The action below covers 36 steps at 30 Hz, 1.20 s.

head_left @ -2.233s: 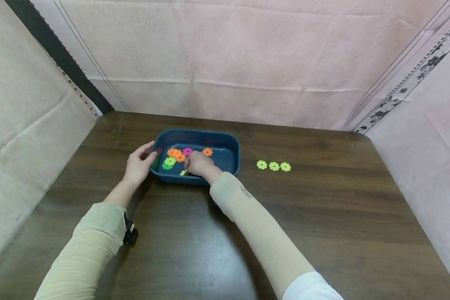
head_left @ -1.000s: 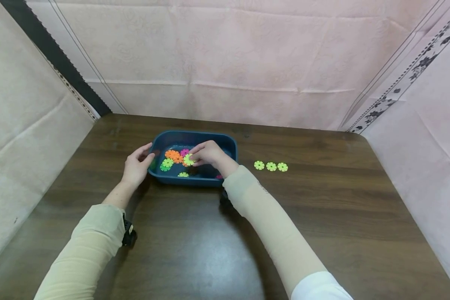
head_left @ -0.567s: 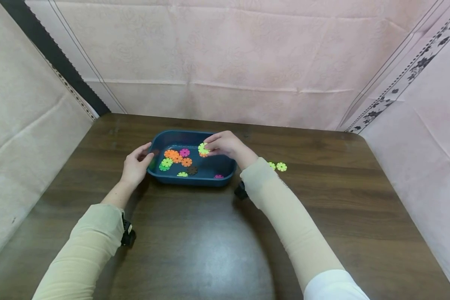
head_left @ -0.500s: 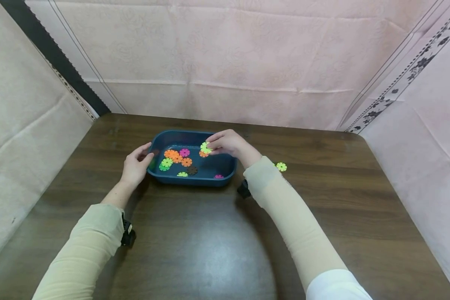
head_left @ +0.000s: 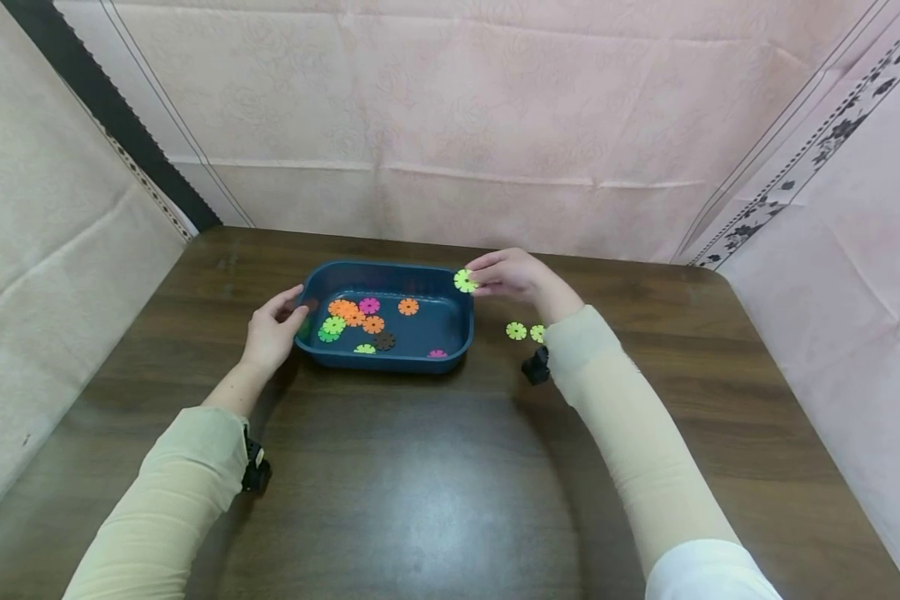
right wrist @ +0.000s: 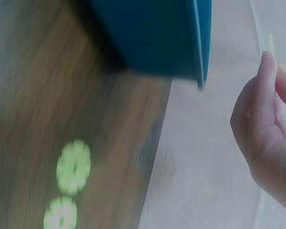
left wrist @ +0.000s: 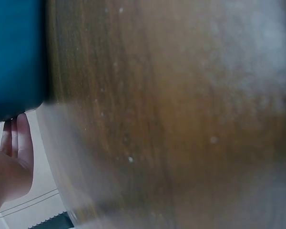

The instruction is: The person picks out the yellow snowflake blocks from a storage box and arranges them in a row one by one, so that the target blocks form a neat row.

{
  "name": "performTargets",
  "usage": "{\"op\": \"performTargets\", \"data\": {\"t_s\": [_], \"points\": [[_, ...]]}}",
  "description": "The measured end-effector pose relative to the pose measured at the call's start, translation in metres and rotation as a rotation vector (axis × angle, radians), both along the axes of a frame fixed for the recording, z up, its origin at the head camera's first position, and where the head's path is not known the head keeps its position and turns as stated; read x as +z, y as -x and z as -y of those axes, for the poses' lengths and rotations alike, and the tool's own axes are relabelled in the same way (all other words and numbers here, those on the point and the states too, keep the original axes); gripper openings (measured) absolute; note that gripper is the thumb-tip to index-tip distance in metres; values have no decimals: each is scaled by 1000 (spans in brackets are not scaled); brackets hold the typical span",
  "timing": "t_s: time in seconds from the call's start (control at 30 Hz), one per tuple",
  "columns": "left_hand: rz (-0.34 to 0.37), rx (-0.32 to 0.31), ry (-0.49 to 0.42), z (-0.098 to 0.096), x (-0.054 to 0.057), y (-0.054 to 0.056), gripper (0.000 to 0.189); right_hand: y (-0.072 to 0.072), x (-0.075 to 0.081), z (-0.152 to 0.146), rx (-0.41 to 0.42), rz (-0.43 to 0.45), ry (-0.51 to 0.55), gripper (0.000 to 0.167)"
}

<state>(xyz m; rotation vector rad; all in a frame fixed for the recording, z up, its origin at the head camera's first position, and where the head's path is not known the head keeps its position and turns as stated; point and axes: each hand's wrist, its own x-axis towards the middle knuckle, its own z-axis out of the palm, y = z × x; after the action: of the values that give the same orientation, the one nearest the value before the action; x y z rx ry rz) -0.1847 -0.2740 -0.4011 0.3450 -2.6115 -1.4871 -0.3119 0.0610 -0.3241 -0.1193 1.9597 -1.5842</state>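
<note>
My right hand [head_left: 516, 277] pinches a yellow-green flower-shaped interlocking disc [head_left: 464, 281] by its edge, in the air at the right end of a dark blue tub [head_left: 386, 363]. In the right wrist view the disc [right wrist: 271, 44] shows edge-on beyond the fingertips. My left hand [head_left: 270, 333] rests at the tub's left end, its thumb and fingers at the rim; the left wrist view shows its fingers [left wrist: 25, 136] fairly straight against the tub wall. Orange discs [head_left: 373, 324], green discs [head_left: 333, 325], pink discs [head_left: 369, 306] and a brown disc [head_left: 384, 341] lie in the tub.
Two yellow-green discs [head_left: 516, 331] show flat on the wooden table [head_left: 360, 467] right of the tub, close under my right wrist; my sleeve covers the place beside them. Pale cloth [head_left: 435, 125] hangs behind and on both sides of the table.
My right hand has picked a yellow-green disc out of the tub and carried it right, from over the tub's middle to its right rim. My left hand stays at the tub's left end.
</note>
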Motion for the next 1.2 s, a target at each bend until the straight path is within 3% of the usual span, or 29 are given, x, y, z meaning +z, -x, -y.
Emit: {"op": "performTargets", "data": {"t_s": [0.17,0.47,0.77,1.2], "points": [[3,0,-5,0,0,0,48,9,-2,-34,-16,23,44,36],[9,-6,-12,0,1,-1,48,21,-8,-97,-66,69,37,26],[2,-1,-12,1,0,0,48,24,-30,-149,-79,100,-16,23],[-8,-2,-12,2,-3,1,48,13,-53,-179,-160,182,-106,13]]}}
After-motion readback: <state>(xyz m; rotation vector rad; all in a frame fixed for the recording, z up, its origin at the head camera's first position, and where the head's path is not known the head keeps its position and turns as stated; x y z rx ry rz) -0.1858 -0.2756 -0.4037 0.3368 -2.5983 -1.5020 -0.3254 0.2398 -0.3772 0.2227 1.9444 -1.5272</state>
